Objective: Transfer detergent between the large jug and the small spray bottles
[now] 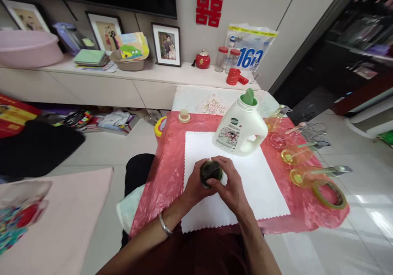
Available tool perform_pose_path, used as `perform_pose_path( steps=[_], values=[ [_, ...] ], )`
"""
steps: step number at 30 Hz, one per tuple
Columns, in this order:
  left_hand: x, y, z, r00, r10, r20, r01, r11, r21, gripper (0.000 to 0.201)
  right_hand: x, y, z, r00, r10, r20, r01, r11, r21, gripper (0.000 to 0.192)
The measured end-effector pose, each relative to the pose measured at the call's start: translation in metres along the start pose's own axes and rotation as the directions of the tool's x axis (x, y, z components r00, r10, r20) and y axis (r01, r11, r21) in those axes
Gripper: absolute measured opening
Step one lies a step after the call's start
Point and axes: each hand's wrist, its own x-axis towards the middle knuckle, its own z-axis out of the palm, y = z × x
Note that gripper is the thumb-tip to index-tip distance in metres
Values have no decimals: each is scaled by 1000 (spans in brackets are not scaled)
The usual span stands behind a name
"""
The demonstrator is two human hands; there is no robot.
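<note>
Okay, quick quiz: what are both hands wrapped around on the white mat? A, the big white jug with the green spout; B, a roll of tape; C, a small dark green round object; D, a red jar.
C: the left hand and right hand together clasp the small dark green round object, while the white jug stands untouched behind them.

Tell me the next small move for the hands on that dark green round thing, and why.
Probably twist it: both the left hand and right hand wrap the dark green round object over the white mat, while the detergent jug stands open-topped behind.
</note>
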Motion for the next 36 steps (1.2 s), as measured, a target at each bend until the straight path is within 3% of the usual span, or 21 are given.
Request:
perform_pose_path(
  steps=[5, 12, 18, 26, 28, 30, 34, 36],
  values=[
    [2, -1, 0, 1000, -26, 17, 26, 1000, -14, 97, 0, 8, 6, 996, 51, -75, -53, 998, -34, 46],
    [0, -3, 1, 998, -44, 33, 45, 999, -30, 102, 3, 1, -8, 997, 28, 77, -28, 1000, 3, 32],
    [3, 0, 0, 999, -29, 17, 29, 1000, -3, 93, 8, -2, -1, 999, 41, -1, -41, 997, -63, 24],
    [1, -8, -1, 999, 17, 37, -17, 1000, -16, 98, 10, -19, -16, 1000, 10, 19, -10, 1000, 16, 36],
    [0, -8, -1, 999, 31, 38, -30, 999, -26, 100, 10, -29, -26, 999, 18, -49, -12, 992, 127, 32],
    [0, -7, -1, 999, 25, 46, -23, 999, -30, 101, 10, -39, -40, 979, 28, -200, 22, 969, 245, 30],
    [0, -4, -3, 998, 9, 55, -7, 999, -32, 100, 11, -48, -76, 834, 2, -551, 172, 949, 264, 32],
    [0, -3, -3, 998, -11, 58, 13, 999, -32, 101, 10, -37, -94, 818, 23, -575, 113, 973, 200, 31]
  ],
)
